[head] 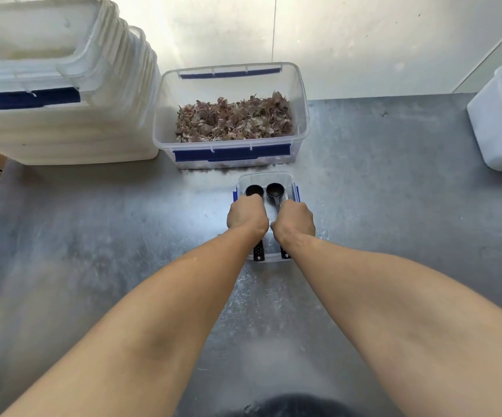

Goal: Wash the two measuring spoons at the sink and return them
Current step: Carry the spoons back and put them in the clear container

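Note:
Two black measuring spoons lie side by side in a small clear plastic box (289, 178) with blue clips on the steel counter. My left hand (246, 216) grips the handle of the left spoon (254, 191), whose bowl points away from me. My right hand (294, 221) grips the handle of the right spoon (275, 189). Both handle ends stick out below my wrists at the box's near edge. The fingers are curled under and hidden from the head view.
Behind the small box stands a larger clear box (302, 115) holding dried, brownish flower-like pieces. A tall stack of white tubs (63, 124) fills the back left. A white container (499, 121) sits at the right edge. The steel counter (394, 206) runs to a white wall.

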A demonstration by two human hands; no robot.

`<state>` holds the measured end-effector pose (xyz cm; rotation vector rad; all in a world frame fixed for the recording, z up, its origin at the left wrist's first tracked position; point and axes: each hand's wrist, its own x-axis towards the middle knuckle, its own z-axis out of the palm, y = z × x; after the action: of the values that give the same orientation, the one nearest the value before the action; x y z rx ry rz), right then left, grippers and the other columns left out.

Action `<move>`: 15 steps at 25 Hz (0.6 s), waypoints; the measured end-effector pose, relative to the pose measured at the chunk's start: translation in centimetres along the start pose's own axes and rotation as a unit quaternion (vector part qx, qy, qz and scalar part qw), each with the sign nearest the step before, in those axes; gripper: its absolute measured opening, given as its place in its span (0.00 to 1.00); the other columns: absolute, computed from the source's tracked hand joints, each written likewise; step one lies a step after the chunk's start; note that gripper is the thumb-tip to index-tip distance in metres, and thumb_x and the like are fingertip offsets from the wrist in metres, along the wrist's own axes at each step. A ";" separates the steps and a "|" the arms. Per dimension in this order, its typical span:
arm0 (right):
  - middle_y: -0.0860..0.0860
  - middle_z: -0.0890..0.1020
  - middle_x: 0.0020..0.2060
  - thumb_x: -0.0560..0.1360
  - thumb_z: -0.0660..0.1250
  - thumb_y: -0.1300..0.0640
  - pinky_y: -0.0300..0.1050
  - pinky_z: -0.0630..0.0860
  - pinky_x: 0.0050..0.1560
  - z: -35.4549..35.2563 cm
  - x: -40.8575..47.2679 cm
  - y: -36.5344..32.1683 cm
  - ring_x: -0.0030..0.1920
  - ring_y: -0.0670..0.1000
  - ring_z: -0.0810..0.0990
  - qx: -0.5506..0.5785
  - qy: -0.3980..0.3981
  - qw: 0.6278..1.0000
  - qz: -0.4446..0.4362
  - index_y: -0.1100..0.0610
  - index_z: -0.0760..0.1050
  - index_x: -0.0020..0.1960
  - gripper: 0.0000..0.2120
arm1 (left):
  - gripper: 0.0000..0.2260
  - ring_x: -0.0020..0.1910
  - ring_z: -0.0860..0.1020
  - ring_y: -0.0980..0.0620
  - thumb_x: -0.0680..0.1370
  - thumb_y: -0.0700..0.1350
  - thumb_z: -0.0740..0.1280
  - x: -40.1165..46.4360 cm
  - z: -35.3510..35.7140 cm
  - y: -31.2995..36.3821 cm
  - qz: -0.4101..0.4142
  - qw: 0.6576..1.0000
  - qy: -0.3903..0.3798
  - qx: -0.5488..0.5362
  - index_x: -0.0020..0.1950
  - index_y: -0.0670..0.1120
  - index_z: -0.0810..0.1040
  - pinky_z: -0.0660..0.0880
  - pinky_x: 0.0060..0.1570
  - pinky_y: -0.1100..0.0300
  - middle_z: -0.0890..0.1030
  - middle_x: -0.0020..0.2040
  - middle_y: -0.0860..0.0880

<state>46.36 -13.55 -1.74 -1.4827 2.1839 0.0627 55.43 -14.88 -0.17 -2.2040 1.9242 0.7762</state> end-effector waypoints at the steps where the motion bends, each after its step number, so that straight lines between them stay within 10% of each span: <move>1: 0.57 0.82 0.49 0.76 0.68 0.67 0.46 0.74 0.37 0.0 0.0 0.0 0.49 0.58 0.81 -0.001 -0.002 1.000 -0.001 0.60 0.79 0.53 0.07 | 0.08 0.44 0.74 0.42 0.74 0.30 0.62 0.0 -0.1 0.1 0.004 1.000 -0.005 0.005 0.45 0.43 0.71 0.71 0.37 0.55 0.74 0.43 0.44; 15: 0.58 0.82 0.45 0.77 0.66 0.58 0.46 0.71 0.37 -1.9 -1.7 0.6 0.40 0.58 0.74 0.059 0.033 0.998 -0.016 0.57 0.73 0.42 0.06 | 0.04 0.47 0.78 0.41 0.76 0.37 0.68 -1.6 -1.6 0.8 0.018 0.998 0.044 0.029 0.46 0.45 0.76 0.70 0.37 0.55 0.75 0.43 0.45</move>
<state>45.59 -12.43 0.48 -1.4727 2.1746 -0.1244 55.07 -14.22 2.14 -2.2100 2.0063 0.6291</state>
